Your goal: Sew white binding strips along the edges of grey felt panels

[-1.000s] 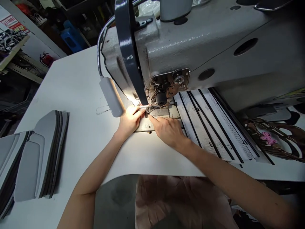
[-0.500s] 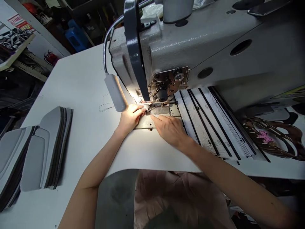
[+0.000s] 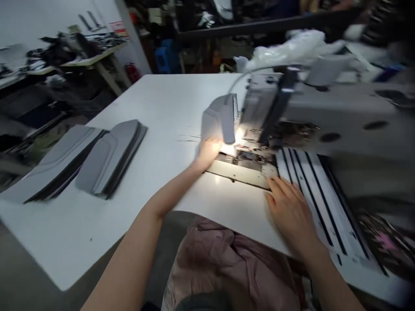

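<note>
**A grey panel (image 3: 210, 125) beside the sewing machine (image 3: 346, 114)**

The panel lies just left of the machine's needle area, with the left hand (image 3: 209, 153) at its near edge; blur and glare hide whether those fingers grip. The right hand (image 3: 290, 209) is at the machine bed's right end, fingers extended, open. Black-striped strips (image 3: 311, 179) lie right of the machine; stacked panels (image 3: 106, 157), well left.

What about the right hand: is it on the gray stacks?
No, the right hand is by the metal plate, apart from the gray stacks.
</note>
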The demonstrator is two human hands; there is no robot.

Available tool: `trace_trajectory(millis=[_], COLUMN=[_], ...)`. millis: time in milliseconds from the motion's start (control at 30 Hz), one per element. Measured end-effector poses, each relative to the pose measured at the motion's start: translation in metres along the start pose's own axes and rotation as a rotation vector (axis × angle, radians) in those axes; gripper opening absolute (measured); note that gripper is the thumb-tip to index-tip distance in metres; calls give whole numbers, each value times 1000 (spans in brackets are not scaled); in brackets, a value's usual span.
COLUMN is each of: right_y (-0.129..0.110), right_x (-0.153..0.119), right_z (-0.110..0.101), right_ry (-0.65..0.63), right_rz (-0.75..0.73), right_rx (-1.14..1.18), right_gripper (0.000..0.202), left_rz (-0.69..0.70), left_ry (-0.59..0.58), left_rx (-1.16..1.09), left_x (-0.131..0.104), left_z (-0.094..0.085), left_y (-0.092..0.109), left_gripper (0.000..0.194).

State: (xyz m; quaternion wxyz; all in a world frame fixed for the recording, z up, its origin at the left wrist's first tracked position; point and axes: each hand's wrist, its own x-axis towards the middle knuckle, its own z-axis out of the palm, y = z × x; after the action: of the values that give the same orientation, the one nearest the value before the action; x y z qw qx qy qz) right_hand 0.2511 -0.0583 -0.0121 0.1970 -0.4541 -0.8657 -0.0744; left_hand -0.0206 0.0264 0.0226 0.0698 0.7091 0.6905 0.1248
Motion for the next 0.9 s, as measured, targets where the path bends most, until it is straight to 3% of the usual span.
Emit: trace_trajectory(millis=[133,233,300,333,400,467,533,600,700,800,900], right_y=[-29,-74,-111,-129,-164,-197,-226,-248,-263,-248,-214], right_x=[2,28,60,79,118,150,171,181,185,181,164], right_z=[7,7,-5,-15,-41,-69,-91,-103,-99,-76,-39], right_ry=[71,160,309,399,560,563,446,308,198,142,10], right_rz=[-111,-246,-400,-469,-556,-679,-828,-915,-822,-582,-365], right_rx=[192,345,453,493,533,574,627,663,676,642,638], right_gripper=[51,76,90,92,86,80,79,78,75,71,62], left_rz=[-50,134,276,286,178,-18,-169,-253,-405,-788,-1070], left_ry=[-133,-277,-331,-313,-182,7,155,268,404,409,342], left_rx=[12,-217,-506,-655,-906,-1053,-1094,-1075,-890,-281,61], left_x=[-68,-134,-173,-190,-217,-238,-253,-261,-264,-279,-313], left_z=[-35,-85,-124,-142,-170,-187,-195,-201,-213,-219,-216], left_y=[-11,-28,-43,-54,-78,-105,-127,-146,-180,-225,-265], left_gripper=[32,31,20,22,46,62,67,71,89,77,67])
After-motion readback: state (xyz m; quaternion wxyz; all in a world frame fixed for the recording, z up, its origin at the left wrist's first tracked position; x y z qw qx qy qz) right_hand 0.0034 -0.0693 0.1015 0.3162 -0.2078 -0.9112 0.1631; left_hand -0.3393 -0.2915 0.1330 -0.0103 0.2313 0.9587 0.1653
